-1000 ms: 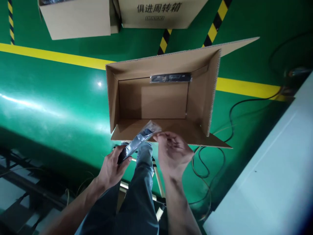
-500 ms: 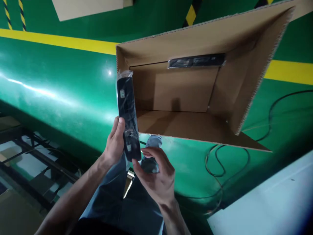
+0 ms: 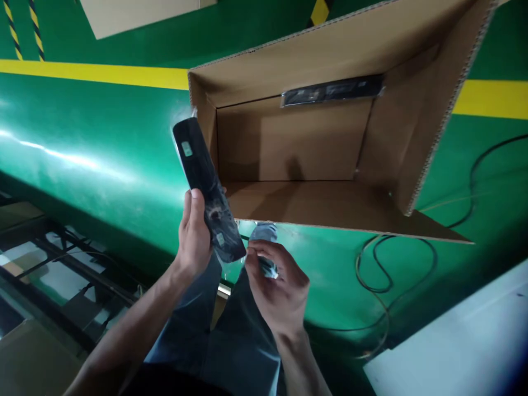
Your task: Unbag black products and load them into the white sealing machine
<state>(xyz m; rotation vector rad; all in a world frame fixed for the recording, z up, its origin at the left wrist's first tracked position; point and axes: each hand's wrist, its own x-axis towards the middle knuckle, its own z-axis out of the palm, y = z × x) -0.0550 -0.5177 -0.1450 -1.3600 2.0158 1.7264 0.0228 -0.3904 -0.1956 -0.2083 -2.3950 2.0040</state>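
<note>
My left hand (image 3: 193, 236) grips a long flat black item (image 3: 203, 175) wrapped in clear plastic and holds it upright, tilted to the left, just outside the near left corner of an open cardboard box (image 3: 429, 126). Its lower end sits between my two hands. My right hand (image 3: 274, 286) is just below and to the right, fingers curled around the loose plastic at the wrap's bottom end. A second black wrapped item (image 3: 332, 91) lies along the box's far inner wall. The box floor is bare.
The box stands on a shiny green floor (image 3: 103, 143) with a yellow line (image 3: 94, 74). Black cables (image 3: 383, 269) loop on the floor to the right. A pale table edge (image 3: 454, 352) is at bottom right, another carton (image 3: 136, 14) at top left, and dark racking (image 3: 61, 269) at bottom left.
The black item has swung from lying low across my hands to standing upright beside the box's left corner. My right hand has shifted from its upper end to its lower end.
</note>
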